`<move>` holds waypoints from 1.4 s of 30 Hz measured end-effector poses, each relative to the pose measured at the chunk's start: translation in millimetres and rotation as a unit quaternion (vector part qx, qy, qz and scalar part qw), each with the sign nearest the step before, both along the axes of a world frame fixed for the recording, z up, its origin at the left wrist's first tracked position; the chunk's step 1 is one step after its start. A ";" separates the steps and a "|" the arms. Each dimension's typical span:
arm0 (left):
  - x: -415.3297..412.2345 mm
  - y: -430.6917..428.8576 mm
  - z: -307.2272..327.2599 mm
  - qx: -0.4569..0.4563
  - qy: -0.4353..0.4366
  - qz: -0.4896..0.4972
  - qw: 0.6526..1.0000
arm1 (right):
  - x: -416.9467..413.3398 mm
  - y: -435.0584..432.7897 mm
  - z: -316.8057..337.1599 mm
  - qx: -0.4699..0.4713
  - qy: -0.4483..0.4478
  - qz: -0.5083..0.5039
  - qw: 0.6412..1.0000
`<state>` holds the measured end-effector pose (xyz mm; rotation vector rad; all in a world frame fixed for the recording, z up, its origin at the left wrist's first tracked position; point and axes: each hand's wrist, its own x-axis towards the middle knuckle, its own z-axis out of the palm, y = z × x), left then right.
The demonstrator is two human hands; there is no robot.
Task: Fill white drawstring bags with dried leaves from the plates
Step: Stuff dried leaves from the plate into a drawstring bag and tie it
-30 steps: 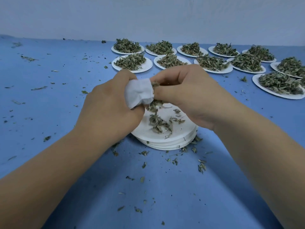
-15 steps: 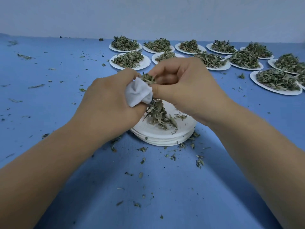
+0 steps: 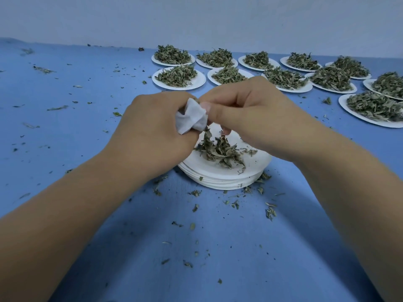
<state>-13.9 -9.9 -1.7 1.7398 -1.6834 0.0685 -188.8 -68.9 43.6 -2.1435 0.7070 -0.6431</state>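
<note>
My left hand (image 3: 152,129) grips a small white drawstring bag (image 3: 192,118) above a stack of white paper plates (image 3: 226,182). My right hand (image 3: 250,112) has its fingers curled against the bag's mouth, thumb pressed on the cloth, and pinches dried leaves there. A small pile of dried leaves (image 3: 220,151) lies on the top plate just below both hands. Most of the bag is hidden inside my left fist.
Several white plates heaped with dried leaves (image 3: 178,77) stand in two rows at the back and along the right edge (image 3: 370,107). Leaf crumbs are scattered over the blue table (image 3: 65,105), thickest just in front of the plate stack.
Both hands have stayed together over the plate stack. More leaves lie on the top plate than one second ago, and the bag now shows more crumpled cloth.
</note>
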 end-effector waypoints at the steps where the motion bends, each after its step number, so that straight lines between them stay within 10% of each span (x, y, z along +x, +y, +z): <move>1: -2.5 1.2 0.5 -0.009 -0.006 -0.002 1.000 | 0.9 -0.4 -3.7 -0.016 -0.016 -0.010 1.000; 6: -13.0 6.2 3.7 -0.033 -0.025 -0.017 0.999 | 17.6 -3.6 -11.3 -0.183 -0.027 -0.101 0.978; 11: -1.9 6.9 4.4 -0.021 0.013 0.013 1.000 | -1.5 -10.9 -7.3 -0.063 -0.070 -0.056 0.994; 19: 16.4 1.5 1.5 0.037 0.065 0.026 0.997 | -11.2 16.2 -45.3 -0.322 0.257 0.041 0.910; 29: 7.8 6.3 0.4 -0.025 0.086 -0.003 0.996 | -9.0 24.6 -57.9 -0.384 0.093 -0.023 0.919; 42: -1.4 3.2 1.6 -0.068 0.103 -0.014 0.992 | 49.6 -3.9 19.5 -0.082 -0.256 -0.197 0.943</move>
